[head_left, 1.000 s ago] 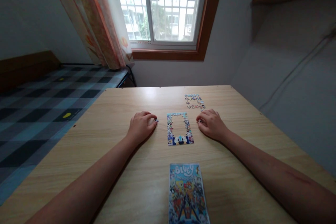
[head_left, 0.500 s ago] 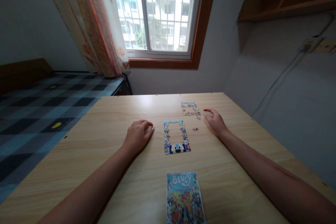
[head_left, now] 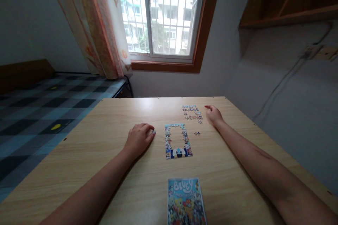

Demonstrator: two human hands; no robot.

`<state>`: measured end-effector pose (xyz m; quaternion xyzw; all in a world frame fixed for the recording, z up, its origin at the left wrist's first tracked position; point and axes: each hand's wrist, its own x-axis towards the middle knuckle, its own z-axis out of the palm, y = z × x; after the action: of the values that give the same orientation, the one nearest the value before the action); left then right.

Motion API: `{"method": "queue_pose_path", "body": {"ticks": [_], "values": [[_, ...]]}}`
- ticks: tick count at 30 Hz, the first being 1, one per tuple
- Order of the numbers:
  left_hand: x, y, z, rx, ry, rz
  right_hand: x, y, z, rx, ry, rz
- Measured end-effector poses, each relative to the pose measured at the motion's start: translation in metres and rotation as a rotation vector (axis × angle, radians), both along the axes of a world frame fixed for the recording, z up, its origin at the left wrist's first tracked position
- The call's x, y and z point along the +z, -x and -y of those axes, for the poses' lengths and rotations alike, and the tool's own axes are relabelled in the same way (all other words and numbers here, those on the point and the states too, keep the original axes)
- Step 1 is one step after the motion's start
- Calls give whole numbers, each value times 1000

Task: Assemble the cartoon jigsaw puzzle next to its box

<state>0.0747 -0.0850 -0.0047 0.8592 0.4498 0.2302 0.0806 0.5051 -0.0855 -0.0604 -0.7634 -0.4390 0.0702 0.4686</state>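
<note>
My left hand rests on the table left of a partly assembled jigsaw puzzle, its thumb and fingers pinching a small puzzle piece. The puzzle frame has its border joined, with a dog's face along the near side and bare wood inside. Farther back lie rows of loose puzzle pieces. Just right of these, my right hand hovers or rests with the index finger stretched out and the others partly curled; nothing shows in it. Between the hand and the frame sits a small cluster of pieces.
A Bluey puzzle box lies near the front of the wooden table. A bed with a checked cover stands at the left. Behind the table are a curtain and a barred window; a shelf hangs at upper right.
My right hand has moved slightly away from me beside the loose pieces, its fingers now more curled apart from the index finger. The left hand keeps its pinch. The view has tilted up slightly.
</note>
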Motion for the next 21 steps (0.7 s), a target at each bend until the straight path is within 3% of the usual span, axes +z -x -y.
{"method": "queue_pose_path", "body": {"ticks": [9, 21], "values": [[-2, 1, -1, 2, 17, -25, 3, -10, -33, -122, 170, 71], [-1, 2, -1, 3, 28, -24, 7, -10, -34, -68, 78, 168]]}}
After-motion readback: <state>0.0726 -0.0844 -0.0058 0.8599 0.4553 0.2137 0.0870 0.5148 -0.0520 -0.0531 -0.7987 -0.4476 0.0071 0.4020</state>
